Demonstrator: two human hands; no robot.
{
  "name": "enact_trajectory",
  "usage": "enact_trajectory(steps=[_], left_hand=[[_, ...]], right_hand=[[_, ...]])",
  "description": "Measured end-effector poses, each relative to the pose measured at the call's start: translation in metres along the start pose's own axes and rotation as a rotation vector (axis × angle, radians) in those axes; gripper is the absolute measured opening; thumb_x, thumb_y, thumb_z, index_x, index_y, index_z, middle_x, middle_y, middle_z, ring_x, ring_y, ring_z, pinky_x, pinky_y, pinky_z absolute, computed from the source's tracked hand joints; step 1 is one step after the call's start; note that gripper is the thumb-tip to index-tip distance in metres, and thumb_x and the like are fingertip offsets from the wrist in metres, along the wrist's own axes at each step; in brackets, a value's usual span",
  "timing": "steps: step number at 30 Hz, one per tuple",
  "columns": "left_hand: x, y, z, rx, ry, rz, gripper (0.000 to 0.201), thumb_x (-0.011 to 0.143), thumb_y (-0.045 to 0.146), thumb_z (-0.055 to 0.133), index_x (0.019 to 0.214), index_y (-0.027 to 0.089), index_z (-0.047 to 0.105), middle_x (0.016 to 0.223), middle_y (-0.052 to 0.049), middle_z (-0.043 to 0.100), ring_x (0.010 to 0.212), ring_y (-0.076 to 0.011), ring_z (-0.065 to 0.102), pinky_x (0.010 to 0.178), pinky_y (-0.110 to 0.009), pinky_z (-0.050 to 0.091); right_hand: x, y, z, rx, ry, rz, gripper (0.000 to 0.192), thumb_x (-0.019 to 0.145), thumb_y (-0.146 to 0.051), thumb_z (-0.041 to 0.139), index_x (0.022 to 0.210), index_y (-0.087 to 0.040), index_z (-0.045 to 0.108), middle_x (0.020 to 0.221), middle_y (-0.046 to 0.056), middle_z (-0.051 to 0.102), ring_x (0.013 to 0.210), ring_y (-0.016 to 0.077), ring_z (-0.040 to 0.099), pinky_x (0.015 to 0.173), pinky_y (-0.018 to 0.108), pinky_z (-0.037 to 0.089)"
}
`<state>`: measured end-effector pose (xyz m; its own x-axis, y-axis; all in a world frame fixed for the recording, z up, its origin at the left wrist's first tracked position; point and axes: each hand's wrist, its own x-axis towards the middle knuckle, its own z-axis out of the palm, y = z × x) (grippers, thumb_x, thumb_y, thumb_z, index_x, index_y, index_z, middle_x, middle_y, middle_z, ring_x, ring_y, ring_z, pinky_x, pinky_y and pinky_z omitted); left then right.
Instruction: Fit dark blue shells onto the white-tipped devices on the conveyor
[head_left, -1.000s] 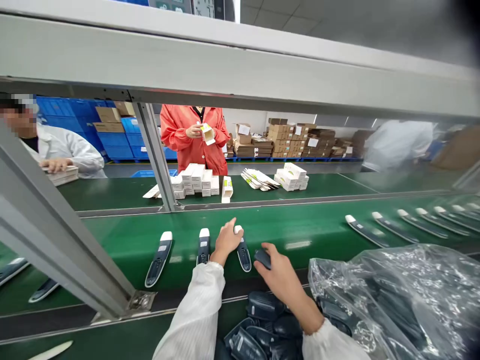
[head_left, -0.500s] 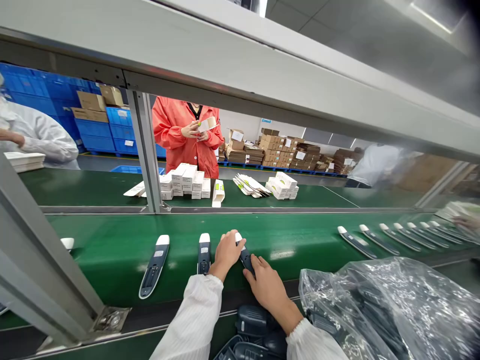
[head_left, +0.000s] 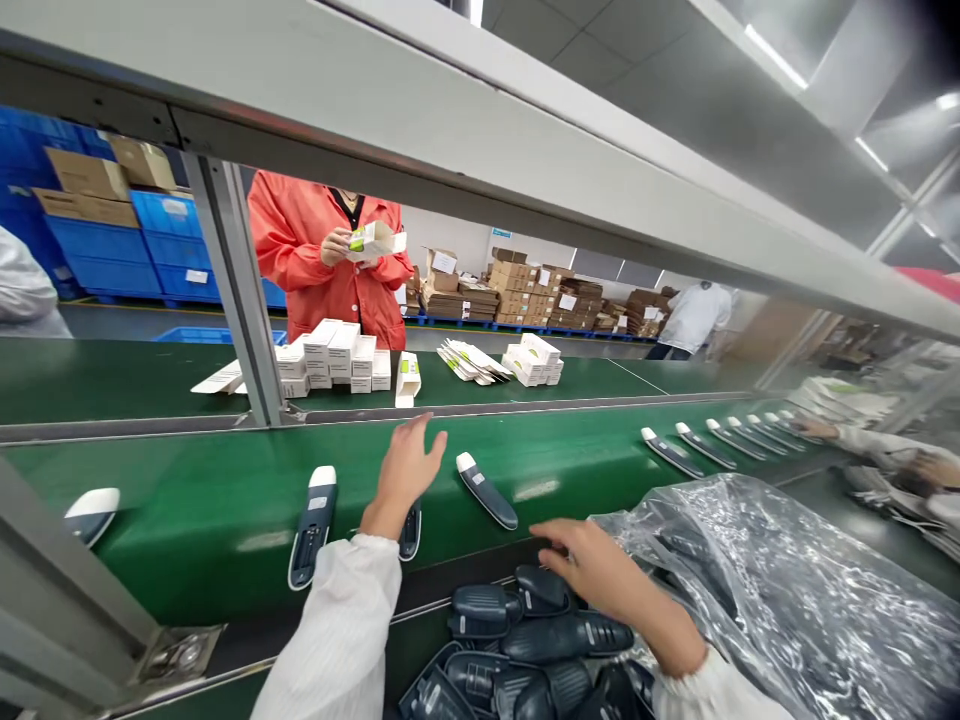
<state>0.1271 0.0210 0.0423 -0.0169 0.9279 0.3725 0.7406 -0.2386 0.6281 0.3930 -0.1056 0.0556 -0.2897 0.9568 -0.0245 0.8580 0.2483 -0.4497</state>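
Both hands off the dark slim handset with the white tip [head_left: 487, 490] — half a second ago they were pressed on it together at lower centre. Left hand [head_left: 407, 468] now lifted, fingers spread, above the green conveyor belt [head_left: 225, 500]. Right hand [head_left: 592, 565] pulled back toward the lower right, over the pile of dark plastic shells [head_left: 517, 640] — empty, fingers loose. Handset lies alone, angled.
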Motion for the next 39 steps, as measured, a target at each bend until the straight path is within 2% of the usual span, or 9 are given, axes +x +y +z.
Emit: enact_trajectory(steps=[3, 6, 8, 12, 15, 18, 22, 28, 39], left_hand=[[0.000, -0.019, -0.005, 0.090, -0.116, -0.076, 0.055, 0.093, 0.043, 0.042, 0.141, 0.017, 0.048, 0.145, -0.011, 0.053, 0.138, -0.0300, 0.039, 0.110, -0.043, 0.039], [-0.007, -0.034, 0.005, 0.142, -0.300, -0.063, 0.050, 0.091, 0.038, 0.045, 0.138, 0.021, 0.052, 0.143, -0.009, 0.055, 0.132, -0.0296, 0.048, 0.106, -0.042, 0.042], [-0.011, -0.038, 0.012, 0.142, -0.340, -0.055, 0.047, 0.091, 0.035, 0.045, 0.135, 0.023, 0.054, 0.139, -0.008, 0.058, 0.127, -0.0277, 0.053, 0.103, -0.040, 0.043], [-0.013, -0.035, 0.018, 0.074, -0.331, -0.069, 0.048, 0.090, 0.037, 0.047, 0.135, 0.021, 0.054, 0.136, -0.010, 0.059, 0.125, -0.0270, 0.054, 0.099, -0.036, 0.046], [-0.014, -0.033, 0.021, 0.025, -0.341, -0.064, 0.053, 0.088, 0.036, 0.049, 0.138, 0.019, 0.050, 0.139, -0.011, 0.056, 0.129, -0.0276, 0.051, 0.102, -0.036, 0.044], [-0.015, -0.031, 0.028, 0.011, -0.334, -0.064, 0.056, 0.086, 0.033, 0.052, 0.140, 0.018, 0.048, 0.142, -0.012, 0.053, 0.132, -0.0270, 0.048, 0.106, -0.035, 0.040], [-0.016, -0.028, 0.042, 0.019, -0.310, -0.076, 0.059, 0.086, 0.035, 0.053, 0.141, 0.014, 0.046, 0.142, -0.014, 0.052, 0.132, -0.0280, 0.046, 0.108, -0.035, 0.038], [-0.018, -0.016, 0.058, 0.032, -0.294, -0.089, 0.063, 0.088, 0.038, 0.050, 0.144, 0.009, 0.042, 0.144, -0.016, 0.050, 0.132, -0.0300, 0.044, 0.108, -0.037, 0.038], [-0.026, -0.001, 0.072, -0.052, -0.332, -0.035, 0.070, 0.091, 0.041, 0.042, 0.152, 0.009, 0.030, 0.159, -0.011, 0.032, 0.143, -0.0289, 0.031, 0.117, -0.037, 0.029]], right_hand=[[-0.022, -0.001, 0.009, -0.100, -0.073, 0.013, 0.038, 0.087, -0.026, 0.057, 0.124, -0.023, 0.067, 0.121, 0.008, 0.069, 0.115, 0.0274, 0.062, 0.100, 0.037, 0.045], [-0.024, -0.006, 0.022, -0.179, -0.069, 0.031, 0.044, 0.086, -0.023, 0.055, 0.129, -0.020, 0.063, 0.119, 0.011, 0.068, 0.112, 0.0289, 0.062, 0.097, 0.039, 0.047], [-0.021, -0.009, 0.023, -0.206, -0.051, 0.019, 0.050, 0.086, -0.024, 0.053, 0.136, -0.019, 0.057, 0.119, 0.013, 0.067, 0.111, 0.0301, 0.061, 0.095, 0.041, 0.047], [-0.004, -0.013, 0.012, -0.161, 0.001, -0.040, 0.062, 0.087, -0.019, 0.042, 0.149, -0.020, 0.038, 0.123, 0.013, 0.065, 0.107, 0.0274, 0.064, 0.088, 0.039, 0.050], [0.022, -0.019, 0.010, -0.084, 0.080, -0.103, 0.054, 0.085, -0.016, 0.041, 0.138, -0.023, 0.048, 0.120, 0.008, 0.068, 0.103, 0.0249, 0.066, 0.085, 0.034, 0.050], [0.053, -0.028, 0.026, -0.009, 0.166, -0.128, 0.030, 0.091, -0.019, 0.043, 0.116, -0.024, 0.059, 0.098, 0.004, 0.073, 0.087, 0.0225, 0.070, 0.079, 0.032, 0.051], [0.074, -0.030, 0.059, -0.009, 0.228, -0.323, 0.023, 0.097, -0.017, 0.040, 0.111, -0.023, 0.058, 0.110, 0.006, 0.072, 0.101, 0.0208, 0.069, 0.088, 0.031, 0.053], [0.065, -0.002, 0.074, -0.076, 0.177, -0.575, 0.017, 0.095, -0.020, 0.055, 0.112, -0.022, 0.057, 0.133, 0.012, 0.062, 0.126, 0.0233, 0.057, 0.102, 0.037, 0.051], [0.049, 0.004, 0.055, -0.026, 0.002, -0.476, 0.018, 0.097, -0.024, 0.050, 0.114, -0.022, 0.057, 0.148, 0.009, 0.050, 0.142, 0.0210, 0.036, 0.114, 0.037, 0.040]])
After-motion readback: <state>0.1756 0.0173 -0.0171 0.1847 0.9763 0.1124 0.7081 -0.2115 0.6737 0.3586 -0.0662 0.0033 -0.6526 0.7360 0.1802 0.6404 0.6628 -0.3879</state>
